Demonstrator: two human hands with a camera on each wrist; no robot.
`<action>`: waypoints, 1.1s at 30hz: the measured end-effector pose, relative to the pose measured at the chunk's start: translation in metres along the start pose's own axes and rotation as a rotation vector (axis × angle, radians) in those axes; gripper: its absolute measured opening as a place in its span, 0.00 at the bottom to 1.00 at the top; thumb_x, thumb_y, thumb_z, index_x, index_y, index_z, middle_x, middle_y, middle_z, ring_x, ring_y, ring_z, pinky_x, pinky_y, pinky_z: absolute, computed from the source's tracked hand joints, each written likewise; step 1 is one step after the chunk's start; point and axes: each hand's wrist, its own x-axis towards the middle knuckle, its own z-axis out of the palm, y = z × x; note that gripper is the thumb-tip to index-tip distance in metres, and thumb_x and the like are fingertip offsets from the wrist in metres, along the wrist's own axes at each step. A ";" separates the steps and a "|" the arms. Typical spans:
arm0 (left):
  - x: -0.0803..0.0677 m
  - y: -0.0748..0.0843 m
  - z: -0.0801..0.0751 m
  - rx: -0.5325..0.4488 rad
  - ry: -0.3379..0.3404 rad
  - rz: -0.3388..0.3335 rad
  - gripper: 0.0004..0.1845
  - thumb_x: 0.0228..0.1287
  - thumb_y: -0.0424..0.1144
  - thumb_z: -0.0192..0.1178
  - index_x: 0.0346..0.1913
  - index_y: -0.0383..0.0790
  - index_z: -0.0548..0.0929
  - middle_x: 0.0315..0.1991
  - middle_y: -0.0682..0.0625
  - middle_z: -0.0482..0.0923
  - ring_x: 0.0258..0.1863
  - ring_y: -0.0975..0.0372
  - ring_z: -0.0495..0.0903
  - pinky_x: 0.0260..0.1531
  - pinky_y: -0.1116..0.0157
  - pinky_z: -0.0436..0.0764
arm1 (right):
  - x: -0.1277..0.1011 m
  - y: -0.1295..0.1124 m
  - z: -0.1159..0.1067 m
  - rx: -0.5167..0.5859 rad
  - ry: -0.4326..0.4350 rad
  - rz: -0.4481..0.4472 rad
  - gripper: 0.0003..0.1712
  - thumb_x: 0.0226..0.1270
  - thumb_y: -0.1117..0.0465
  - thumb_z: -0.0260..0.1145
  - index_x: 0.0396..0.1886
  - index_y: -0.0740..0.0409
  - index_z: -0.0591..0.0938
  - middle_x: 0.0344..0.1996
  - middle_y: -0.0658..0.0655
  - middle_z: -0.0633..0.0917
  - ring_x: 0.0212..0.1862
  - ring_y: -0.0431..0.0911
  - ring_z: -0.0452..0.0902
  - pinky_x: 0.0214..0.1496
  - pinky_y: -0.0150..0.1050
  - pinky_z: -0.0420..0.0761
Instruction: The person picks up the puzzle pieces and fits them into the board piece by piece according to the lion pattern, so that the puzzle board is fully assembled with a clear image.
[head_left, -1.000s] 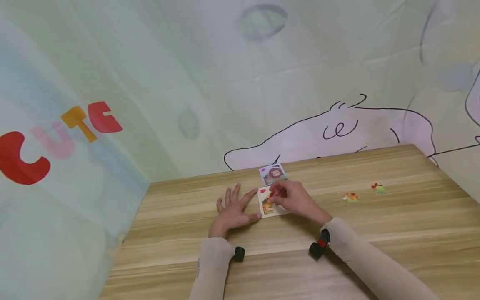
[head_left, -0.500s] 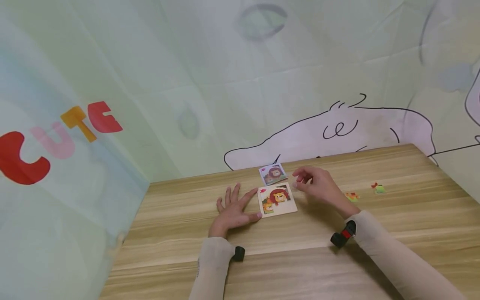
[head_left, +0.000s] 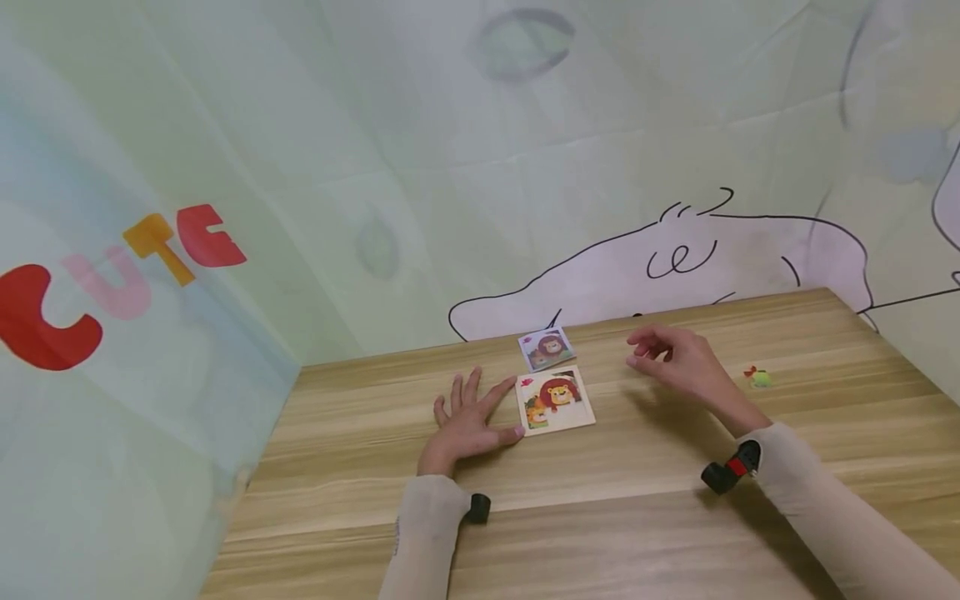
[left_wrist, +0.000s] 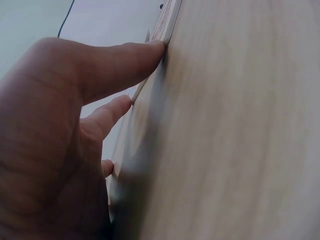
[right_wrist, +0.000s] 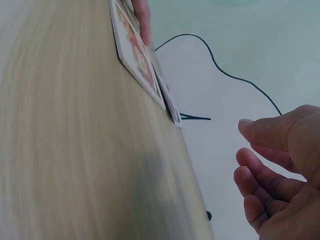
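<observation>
A square puzzle board (head_left: 557,398) with a lion picture lies flat on the table, part of its lower right bare wood. My left hand (head_left: 468,427) rests at its left edge, fingers spread, thumb and index fingertip touching the frame; the left wrist view shows the thumb (left_wrist: 125,60) against the edge. To the right of the board my right hand (head_left: 678,358) hovers over the table. Its fingers are loosely bent, and nothing shows between thumb and fingertips in the right wrist view, where the hand (right_wrist: 280,175) is apart from the board.
Just behind the board lies a picture card (head_left: 546,348) with the same lion. A green and red puzzle piece (head_left: 759,377) sits farther right on the wooden table (head_left: 585,533). A printed cloth backdrop (head_left: 375,167) rises behind the table's far edge.
My right hand has let go of a piece on the board and moved right, off the board. It now covers where the orange piece lay. My left hand has stayed put.
</observation>
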 end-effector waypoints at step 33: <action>0.001 -0.001 0.001 0.017 0.002 -0.007 0.45 0.56 0.65 0.63 0.77 0.71 0.58 0.83 0.45 0.32 0.79 0.42 0.25 0.68 0.31 0.30 | -0.032 0.061 -0.055 -0.164 -0.253 -0.024 0.21 0.55 0.58 0.79 0.47 0.58 0.84 0.37 0.51 0.85 0.42 0.45 0.78 0.42 0.37 0.76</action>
